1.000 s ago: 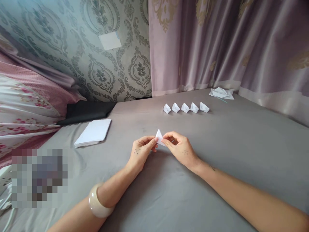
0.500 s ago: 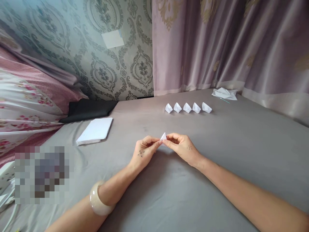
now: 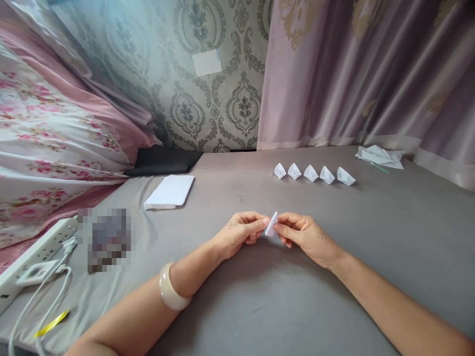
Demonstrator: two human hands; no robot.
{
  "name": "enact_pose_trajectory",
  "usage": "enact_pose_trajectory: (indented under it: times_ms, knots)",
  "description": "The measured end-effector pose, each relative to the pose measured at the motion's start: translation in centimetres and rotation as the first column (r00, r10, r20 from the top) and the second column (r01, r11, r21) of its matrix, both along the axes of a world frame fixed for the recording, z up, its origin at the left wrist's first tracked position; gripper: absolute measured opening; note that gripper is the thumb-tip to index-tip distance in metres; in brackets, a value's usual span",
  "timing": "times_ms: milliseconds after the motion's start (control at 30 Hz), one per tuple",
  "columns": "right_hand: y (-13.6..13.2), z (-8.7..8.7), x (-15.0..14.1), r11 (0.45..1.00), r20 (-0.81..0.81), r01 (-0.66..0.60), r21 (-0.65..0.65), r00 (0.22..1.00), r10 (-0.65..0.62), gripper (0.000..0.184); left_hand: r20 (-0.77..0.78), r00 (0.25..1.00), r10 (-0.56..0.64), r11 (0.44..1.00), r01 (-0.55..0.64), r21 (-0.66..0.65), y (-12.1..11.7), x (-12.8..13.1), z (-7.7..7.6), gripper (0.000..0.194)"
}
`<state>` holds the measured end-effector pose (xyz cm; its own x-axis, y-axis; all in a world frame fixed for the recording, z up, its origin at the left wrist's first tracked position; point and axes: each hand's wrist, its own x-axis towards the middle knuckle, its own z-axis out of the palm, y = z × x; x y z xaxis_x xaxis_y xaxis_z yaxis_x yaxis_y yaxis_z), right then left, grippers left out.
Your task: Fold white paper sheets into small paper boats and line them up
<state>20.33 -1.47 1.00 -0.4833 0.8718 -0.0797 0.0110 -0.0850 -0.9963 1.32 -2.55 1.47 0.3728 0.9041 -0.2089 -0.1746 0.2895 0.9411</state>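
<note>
A small piece of folded white paper point(image 3: 271, 225) is held between my two hands above the grey sheet point(image 3: 237, 296). My left hand point(image 3: 241, 230) pinches its left edge with thumb and forefinger; a pale bangle circles that forearm. From the other side, my right hand point(image 3: 306, 235) grips the paper between thumb and fingers. The folded paper stands tilted, with a narrow edge toward me. Beyond my hands, several folded paper boats point(image 3: 310, 173) sit in a row on the sheet.
A stack of white paper point(image 3: 169, 192) lies at the left, near a black cloth point(image 3: 166, 159). White folded papers point(image 3: 379, 156) rest at the far right beside a thin green stick. At the left edge are a power strip point(image 3: 40, 254), cables and a yellow strip point(image 3: 52, 324).
The folded paper has been turned, so its narrow edge now shows rather than its pointed face. My fingers have shifted their hold on it. The view has swung left.
</note>
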Motion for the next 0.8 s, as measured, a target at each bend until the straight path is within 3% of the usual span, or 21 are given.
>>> enact_pose_trajectory:
  times_ms: [100,267,400,633,800]
  knots:
    - [0.1,-0.1,0.2,0.998,0.013,-0.055,0.003,0.998,0.055,0.027,0.02,0.999,-0.047,0.999,0.047,-0.004,0.1,-0.3,0.1,0.034]
    - [0.1,0.0,0.5,0.983,0.02,-0.186,0.001,0.982,0.186,0.024,0.02,0.958,-0.285,0.956,0.286,-0.063,-0.1,-0.8,0.7,0.035]
    - [0.1,0.3,0.9,0.976,0.058,-0.216,0.029,0.975,0.214,0.025,-0.028,0.928,-0.372,0.927,0.37,-0.059,-0.2,-1.0,0.8,0.034]
    - [0.5,0.7,1.7,0.966,0.144,-0.255,0.043,0.958,0.246,0.03,-0.031,0.968,-0.249,0.967,0.25,0.052,-0.1,-0.7,-0.1,0.025]
    - [0.4,0.7,1.6,0.973,0.132,-0.227,-0.034,0.964,0.23,0.033,-0.157,0.977,-0.145,0.974,0.169,0.153,-0.1,-0.4,-0.1,0.023]
